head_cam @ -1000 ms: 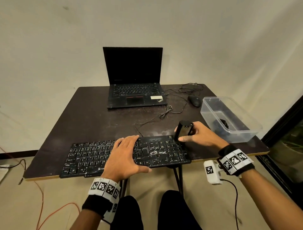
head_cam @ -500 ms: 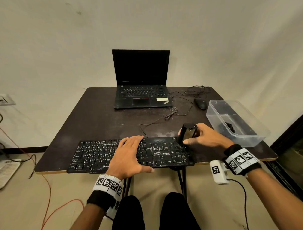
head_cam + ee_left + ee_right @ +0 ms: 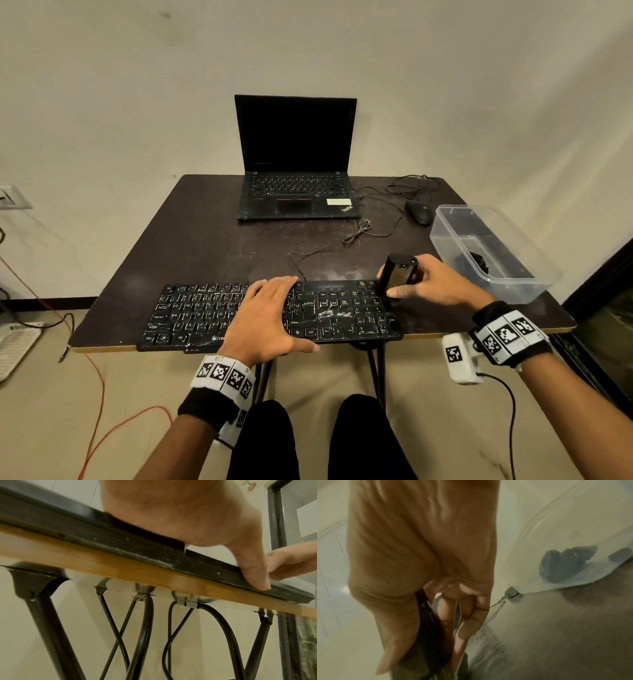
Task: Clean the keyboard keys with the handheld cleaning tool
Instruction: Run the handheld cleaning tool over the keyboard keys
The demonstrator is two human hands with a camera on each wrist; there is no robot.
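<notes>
A black keyboard [image 3: 191, 315] with white smears on its right keys lies along the table's near edge. My left hand [image 3: 265, 317] lies flat on its middle, fingers straight, thumb [image 3: 254, 572] pressed on the front edge of the keyboard [image 3: 120, 540]. My right hand [image 3: 424, 282] grips a black handheld cleaning tool [image 3: 397, 275], held upright over the keyboard's top right corner. In the right wrist view the fingers [image 3: 465, 626] curl round the dark tool [image 3: 433, 635]; its working end is hidden.
An open black laptop [image 3: 296, 185] stands at the back of the dark table [image 3: 212, 246]. A wired mouse [image 3: 418, 211] and loose cable [image 3: 363, 229] lie right of it. A clear plastic tub [image 3: 486, 253] with a dark object inside sits at the right edge.
Both hands hold nearly the same places on the keyboard; the tool has tilted slightly at the top right corner. The head view has shifted, so the scene sits further right.
</notes>
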